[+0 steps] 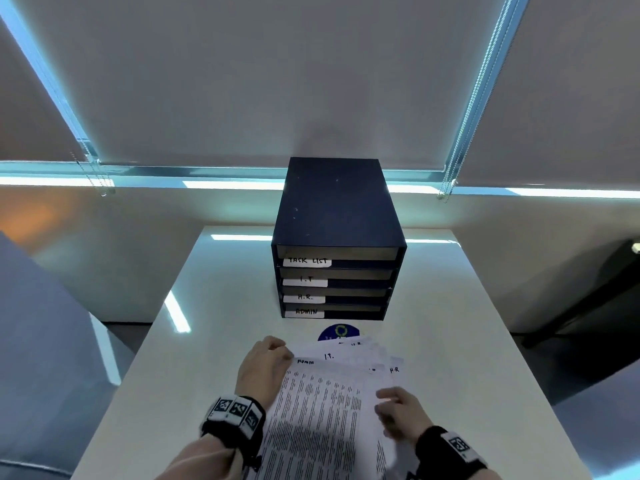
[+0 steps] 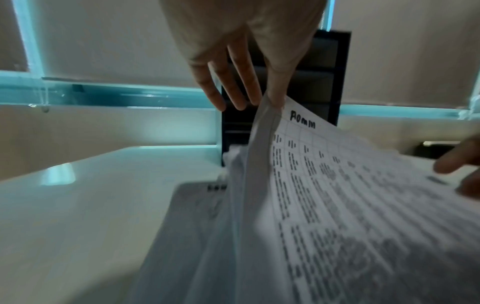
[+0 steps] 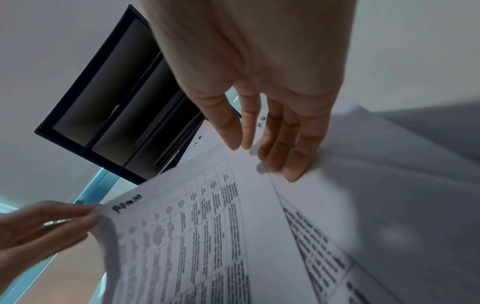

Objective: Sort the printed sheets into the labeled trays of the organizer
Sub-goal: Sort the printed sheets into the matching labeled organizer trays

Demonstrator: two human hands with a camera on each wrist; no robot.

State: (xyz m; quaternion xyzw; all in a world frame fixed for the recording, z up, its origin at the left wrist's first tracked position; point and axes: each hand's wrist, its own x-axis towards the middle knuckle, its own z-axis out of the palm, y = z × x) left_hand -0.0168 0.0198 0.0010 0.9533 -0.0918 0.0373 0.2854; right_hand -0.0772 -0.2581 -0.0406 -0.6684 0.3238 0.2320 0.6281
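A dark blue organizer (image 1: 337, 209) stands at the back of the white table (image 1: 225, 306), with trays labelled TASK LIST (image 1: 307, 261), I.T (image 1: 306, 280), H.R. (image 1: 304, 297) and ADMIN (image 1: 305, 312). In front of it lies a loose pile of printed sheets (image 1: 367, 355). My left hand (image 1: 266, 362) pinches the top left corner of the top sheet (image 1: 318, 403), hand-marked ADMIN, and lifts that edge (image 2: 363, 195). My right hand (image 1: 398, 407) rests straight fingers (image 3: 293, 162) on the pile's right side, next to a sheet marked H.R (image 1: 394, 370).
A round blue sticker (image 1: 337, 332) peeks out from under the far end of the pile. Window blinds (image 1: 311, 81) hang behind the table. A dark piece of furniture (image 1: 588, 306) stands to the right and a blue-grey surface (image 1: 41, 323) to the left.
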